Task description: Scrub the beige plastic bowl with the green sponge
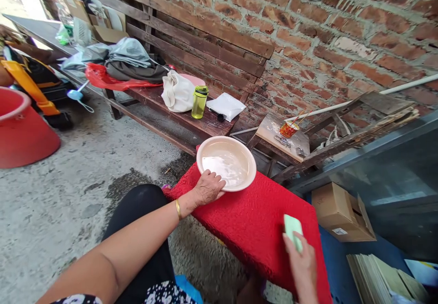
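A cream-coloured basin [244, 158] with clear water in it stands on a red cloth-covered table [253, 222]. My left hand [209, 187] grips the basin's near rim, its fingers curled over the edge. At the table's right side, my right hand [303, 256] is closed around a light green, rounded block [293, 228]. The block lies over the red cloth; whether it is a soap bar, a sponge or a brush I cannot make out. My right fingers are slightly blurred.
Behind the basin, a wooden bench [191, 126] holds a yellow-green bottle [199, 102], a white cloth bag [178, 91] and a white packet [227, 106]. A patterned cup [289, 129] sits on a board. Right: a cardboard box [340, 212]. Far left: a red bucket [27, 135].
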`<state>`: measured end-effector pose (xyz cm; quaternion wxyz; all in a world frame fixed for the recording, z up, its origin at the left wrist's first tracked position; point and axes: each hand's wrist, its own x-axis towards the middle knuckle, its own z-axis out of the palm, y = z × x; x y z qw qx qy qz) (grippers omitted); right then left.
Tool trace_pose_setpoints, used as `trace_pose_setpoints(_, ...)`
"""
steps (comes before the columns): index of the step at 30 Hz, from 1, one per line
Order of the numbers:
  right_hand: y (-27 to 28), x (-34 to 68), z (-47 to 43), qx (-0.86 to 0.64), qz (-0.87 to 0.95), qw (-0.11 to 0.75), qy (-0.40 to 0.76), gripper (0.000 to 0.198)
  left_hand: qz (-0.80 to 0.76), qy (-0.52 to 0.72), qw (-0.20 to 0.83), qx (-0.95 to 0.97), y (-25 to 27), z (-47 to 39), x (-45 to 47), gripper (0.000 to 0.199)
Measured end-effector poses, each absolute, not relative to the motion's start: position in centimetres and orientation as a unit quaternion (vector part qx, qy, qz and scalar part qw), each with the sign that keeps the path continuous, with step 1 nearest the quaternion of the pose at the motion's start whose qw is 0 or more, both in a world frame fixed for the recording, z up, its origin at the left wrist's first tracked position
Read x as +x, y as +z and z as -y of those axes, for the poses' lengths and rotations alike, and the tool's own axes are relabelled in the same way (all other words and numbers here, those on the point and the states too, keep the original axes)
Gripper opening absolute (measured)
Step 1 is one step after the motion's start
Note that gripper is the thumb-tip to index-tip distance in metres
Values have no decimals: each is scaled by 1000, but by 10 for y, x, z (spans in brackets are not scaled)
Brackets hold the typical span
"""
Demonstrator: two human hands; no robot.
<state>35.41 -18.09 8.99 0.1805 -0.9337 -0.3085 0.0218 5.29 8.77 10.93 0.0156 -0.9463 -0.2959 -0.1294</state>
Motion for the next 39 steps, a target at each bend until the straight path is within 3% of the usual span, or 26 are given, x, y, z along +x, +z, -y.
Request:
trace_pose_setpoints(2,76,294,158,-874,414,245,60,77,295,-133,18,-946,108,-88,53,27)
trace_pose_setpoints(6,65,228,140,-794,552,250,45,64,295,-135,14,-946,108,-88,54,28)
trace_pose_setpoints(15,98,332,205,-955,264,125,55,77,273,-121,-14,-954,118,-88,47,28)
trace_pose_setpoints(20,93,213,137,-856,462,209,100,73,280,-129,-21,-951,129,-96,29,27)
trace_pose_setpoints(24,85,161,103,-785,590,174,78,70,292,-123,-36,-948,133,-99,26,28)
trace_pose_setpoints(32,115,285,176,-939,320,41,119,86,290,-142,-32,-946,122,-99,33,26)
trace_pose_setpoints(35,122,259,161,-930,342,70,118,81,286,-140,-34,-947,121,-100,32,26)
trace_pose_setpoints(39,112,172,103,-835,513,147,130,70,284,-134,-40,-948,124,-100,30,26)
